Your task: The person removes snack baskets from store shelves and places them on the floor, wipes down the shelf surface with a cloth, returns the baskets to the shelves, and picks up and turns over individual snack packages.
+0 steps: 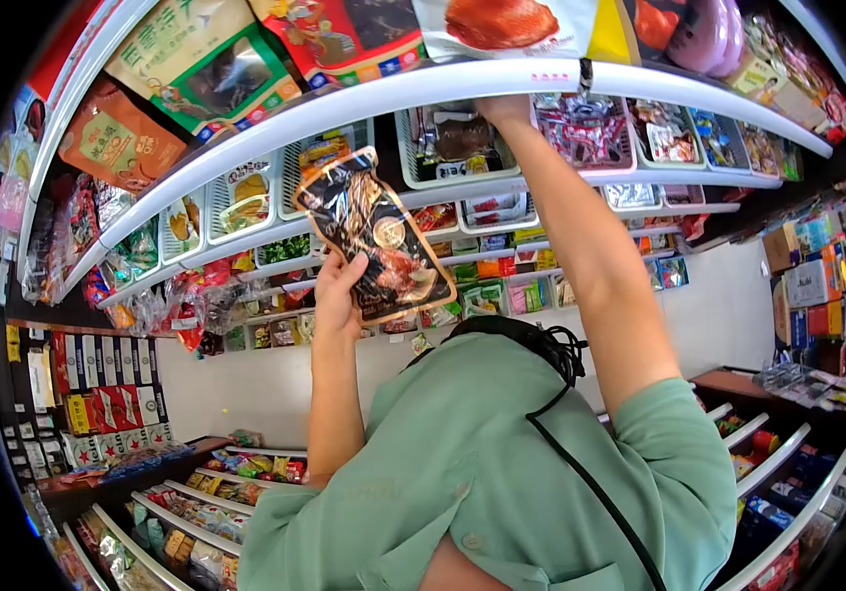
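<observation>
My left hand (339,291) grips a black food pouch (383,241) by its lower left edge, in front of the shelves. The pouch is tilted and carries a picture of meat in a bowl. My right arm stretches up to the shelf, where my right hand (505,106) is at a white basket (457,177) of dark packets (462,138). Its fingers are hidden behind the shelf edge, so I cannot see what they touch. Beside it on the right stands a pink basket (615,175) with small wrapped snacks.
White curved shelf rails (364,97) cross the view above the baskets. Large snack bags (211,74) stand on the top shelf. Lower tiers hold more baskets of packets. Behind me are other stocked shelves (196,522); boxes (817,286) are stacked at the right over a pale floor (728,305).
</observation>
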Tool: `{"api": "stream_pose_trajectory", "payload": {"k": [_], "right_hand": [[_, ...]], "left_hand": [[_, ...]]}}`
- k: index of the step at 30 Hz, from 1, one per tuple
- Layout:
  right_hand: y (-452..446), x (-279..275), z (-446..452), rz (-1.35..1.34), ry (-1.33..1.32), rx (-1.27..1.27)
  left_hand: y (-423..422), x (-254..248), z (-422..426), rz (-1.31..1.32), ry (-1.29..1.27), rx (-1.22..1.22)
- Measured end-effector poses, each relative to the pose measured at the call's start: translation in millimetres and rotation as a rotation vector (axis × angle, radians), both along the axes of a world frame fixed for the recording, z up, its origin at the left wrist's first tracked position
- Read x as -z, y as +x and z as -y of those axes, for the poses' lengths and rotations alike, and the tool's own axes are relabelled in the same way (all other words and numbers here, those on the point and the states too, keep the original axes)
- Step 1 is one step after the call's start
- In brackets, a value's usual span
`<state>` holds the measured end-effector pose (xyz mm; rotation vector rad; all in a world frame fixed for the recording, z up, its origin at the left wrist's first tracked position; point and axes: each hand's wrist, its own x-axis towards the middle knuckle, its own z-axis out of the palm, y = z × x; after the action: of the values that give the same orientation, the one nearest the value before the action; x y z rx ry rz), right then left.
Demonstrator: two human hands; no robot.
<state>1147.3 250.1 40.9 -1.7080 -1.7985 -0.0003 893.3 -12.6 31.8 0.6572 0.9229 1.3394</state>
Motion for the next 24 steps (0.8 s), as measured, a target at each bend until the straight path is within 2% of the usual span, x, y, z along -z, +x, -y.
{"api": "stream_pose_trajectory", "payload": {"k": [1,2,4,6,7,8,9,10,11,12,17,18,21,24], "right_hand": [[-1,-2,3,-0.06,0.11,-0.027],[0,7,0,-0.009,0.167,-0.09],[1,33,11,-0.437,0.038,-0.258],[5,0,58,-0.332,-0.147,-0.16],[16,7,64,-0.651,-0.16,-0.316],[23,-4,80,-0.56,-0.078,-0.234],[31,-13,94,-0.672,0.009,-0.205],[48,-5,92,-0.803,-0.039,-0.114],[50,-36,117,-1.02,-0.104,-0.022],[69,-20,115,-1.204,0.014,-0.101],[109,-13,160,-1.892,-0.105,-0.002],[121,-3,165,-2.012,-0.105,-0.07],[132,-2,197,-2.081,-0.078,-0.064],[142,3,226,-2.159,-0.064,-0.078]], "left_hand": [[-6,3,4,-0.002,0.014,0.0],[-12,5,6,0.005,0.018,-0.015],[-24,8,13,0.039,-0.004,-0.034],[-29,2,13,0.051,-0.012,-0.058],[-32,0,10,0.044,-0.02,-0.078],[-36,-2,8,0.037,-0.034,-0.095],[-41,0,2,0.019,-0.051,-0.117],[-37,-10,-5,0.004,-0.049,-0.146],[-36,-20,-12,-0.045,-0.075,-0.143],[-36,-26,-19,-0.095,-0.111,-0.135],[-34,-29,-88,-0.27,-0.051,-0.061],[-33,-31,-102,-0.286,-0.037,-0.01],[-27,-35,-145,-0.382,-0.073,-0.027],[-35,-7,-191,-0.592,-0.036,0.019]]}}
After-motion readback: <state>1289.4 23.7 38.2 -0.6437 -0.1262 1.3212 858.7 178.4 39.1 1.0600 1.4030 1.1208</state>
